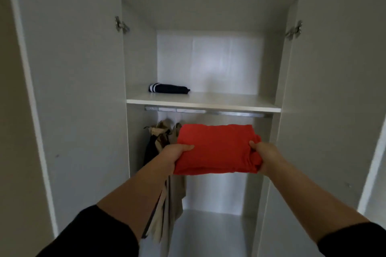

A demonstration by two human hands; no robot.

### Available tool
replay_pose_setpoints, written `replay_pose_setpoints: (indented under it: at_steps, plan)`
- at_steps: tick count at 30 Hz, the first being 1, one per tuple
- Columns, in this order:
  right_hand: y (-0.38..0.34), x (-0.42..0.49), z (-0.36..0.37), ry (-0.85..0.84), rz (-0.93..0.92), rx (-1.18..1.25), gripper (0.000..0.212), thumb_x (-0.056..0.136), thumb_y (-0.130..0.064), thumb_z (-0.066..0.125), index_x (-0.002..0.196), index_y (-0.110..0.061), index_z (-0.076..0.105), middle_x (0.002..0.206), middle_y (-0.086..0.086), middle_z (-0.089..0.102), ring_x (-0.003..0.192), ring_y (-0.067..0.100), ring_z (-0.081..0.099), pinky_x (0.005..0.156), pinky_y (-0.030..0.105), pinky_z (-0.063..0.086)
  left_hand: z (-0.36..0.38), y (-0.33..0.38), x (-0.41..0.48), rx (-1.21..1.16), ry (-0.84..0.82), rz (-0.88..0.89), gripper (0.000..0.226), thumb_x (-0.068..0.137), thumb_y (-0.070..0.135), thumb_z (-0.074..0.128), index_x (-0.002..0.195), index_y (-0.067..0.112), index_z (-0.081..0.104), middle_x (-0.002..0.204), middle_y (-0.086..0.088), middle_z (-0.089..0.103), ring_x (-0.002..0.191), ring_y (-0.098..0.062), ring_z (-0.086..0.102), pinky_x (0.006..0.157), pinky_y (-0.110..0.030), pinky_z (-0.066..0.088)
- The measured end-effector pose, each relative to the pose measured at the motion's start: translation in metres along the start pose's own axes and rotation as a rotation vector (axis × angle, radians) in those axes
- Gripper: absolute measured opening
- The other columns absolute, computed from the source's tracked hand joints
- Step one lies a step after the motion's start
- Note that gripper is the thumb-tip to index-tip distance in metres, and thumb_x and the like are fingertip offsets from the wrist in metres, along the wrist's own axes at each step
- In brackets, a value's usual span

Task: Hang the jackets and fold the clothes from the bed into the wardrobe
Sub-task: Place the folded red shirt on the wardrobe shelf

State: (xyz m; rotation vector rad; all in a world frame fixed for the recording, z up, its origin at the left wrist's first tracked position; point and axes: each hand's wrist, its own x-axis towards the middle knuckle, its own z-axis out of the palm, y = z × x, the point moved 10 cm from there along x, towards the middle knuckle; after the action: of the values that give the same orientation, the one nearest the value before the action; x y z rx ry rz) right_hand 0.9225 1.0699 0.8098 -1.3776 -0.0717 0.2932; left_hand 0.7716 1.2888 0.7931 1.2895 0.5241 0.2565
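Hands, left hand and right hand, grip a folded red top; above them a white shelf holds a dark folded cloth.

Dim, soft pic w/ bright glare on wardrobe back panel, wide-angle bowing at edges.

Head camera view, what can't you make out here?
- Hanging jackets: mostly hidden behind the left hand, its forearm and the red folded garment.
- Fingers of both hands, right hand included: under the garment.
- Dark folded item on the shelf: too small to identify.
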Motion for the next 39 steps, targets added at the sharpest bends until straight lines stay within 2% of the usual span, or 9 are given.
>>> replay_pose_setpoints:
  at_steps: [5,9,13,18,22,28,30,33,39]
  plan:
    - [-0.065,0.102,0.049,-0.057,-0.059,0.003,0.037,0.094,-0.009,0.056,0.130,-0.005,0.052,0.126,0.016,0.058,0.113,0.035,0.057,0.092,0.049,0.048,0.005,0.091,0.092,0.061,0.090,0.099,0.052,0.080,0.021,0.074,0.125,0.007,0.054,0.104,-0.014,0.065,0.085,-0.031,0.063,0.063,-0.041,0.053]
    - [-0.102,0.171,0.096,-0.072,-0.147,-0.105,0.042,0.094,-0.014,0.058,0.133,-0.001,0.048,0.130,0.019,0.055,0.116,0.036,0.054,0.089,0.042,0.047,-0.020,0.138,0.162,0.115,0.209,0.169,0.063,0.080,0.027,0.075,0.132,0.004,0.049,0.123,-0.020,0.060,0.106,-0.036,0.061,0.093,-0.050,0.050]
    - [-0.111,0.224,0.152,-0.148,-0.161,-0.133,0.045,0.095,-0.013,0.057,0.136,0.000,0.046,0.131,0.021,0.054,0.116,0.038,0.054,0.087,0.046,0.048,-0.058,0.188,0.212,0.305,0.342,0.264,0.064,0.083,0.039,0.071,0.129,-0.001,0.051,0.120,-0.020,0.061,0.101,-0.034,0.063,0.088,-0.044,0.053]
    - [-0.115,0.278,0.231,-0.239,-0.151,-0.156,0.042,0.095,-0.010,0.055,0.134,0.001,0.046,0.123,0.021,0.058,0.099,0.034,0.057,0.064,0.040,0.051,-0.105,0.244,0.278,0.452,0.349,0.297,0.059,0.090,0.038,0.062,0.133,0.001,0.049,0.128,-0.020,0.057,0.112,-0.034,0.059,0.095,-0.042,0.049]
    - [-0.116,0.323,0.302,-0.294,-0.142,-0.252,0.019,0.093,0.001,0.047,0.109,-0.004,0.055,0.080,0.012,0.058,0.067,0.024,0.055,0.043,0.032,0.052,-0.150,0.279,0.336,0.510,0.375,0.284,0.060,0.088,0.038,0.065,0.133,0.002,0.048,0.127,-0.019,0.057,0.110,-0.032,0.060,0.088,-0.039,0.050]
    - [-0.107,0.397,0.398,-0.329,-0.061,-0.378,0.020,0.086,0.006,0.042,0.085,-0.009,0.056,0.076,0.012,0.058,0.062,0.025,0.056,0.038,0.028,0.050,-0.214,0.325,0.432,0.739,0.455,0.179,0.064,0.092,0.045,0.057,0.137,0.002,0.045,0.137,-0.017,0.050,0.120,-0.031,0.052,0.096,-0.035,0.042]
    - [-0.111,0.421,0.422,-0.325,-0.050,-0.365,0.021,0.087,0.005,0.042,0.082,-0.009,0.056,0.074,0.012,0.059,0.061,0.025,0.056,0.037,0.029,0.050,-0.229,0.335,0.464,0.752,0.441,0.128,0.051,0.095,0.040,0.053,0.132,0.004,0.050,0.129,-0.016,0.055,0.106,-0.029,0.059,0.091,-0.038,0.047]
    - [-0.118,0.462,0.449,-0.298,-0.030,-0.345,0.021,0.089,0.004,0.042,0.077,-0.008,0.055,0.071,0.013,0.058,0.055,0.025,0.055,0.029,0.028,0.046,-0.238,0.337,0.512,0.620,0.333,0.011,0.017,0.095,0.021,0.051,0.099,0.007,0.061,0.087,-0.013,0.064,0.070,-0.024,0.059,0.067,-0.035,0.049]
    - [-0.130,0.548,0.493,-0.252,-0.079,-0.315,0.029,0.093,0.002,0.045,0.120,0.000,0.055,0.079,0.012,0.055,0.063,0.024,0.053,0.037,0.026,0.048,-0.239,0.398,0.591,0.947,0.484,0.164,0.042,0.100,0.020,0.042,0.137,0.001,0.046,0.144,-0.018,0.043,0.129,-0.031,0.045,0.101,-0.036,0.038]
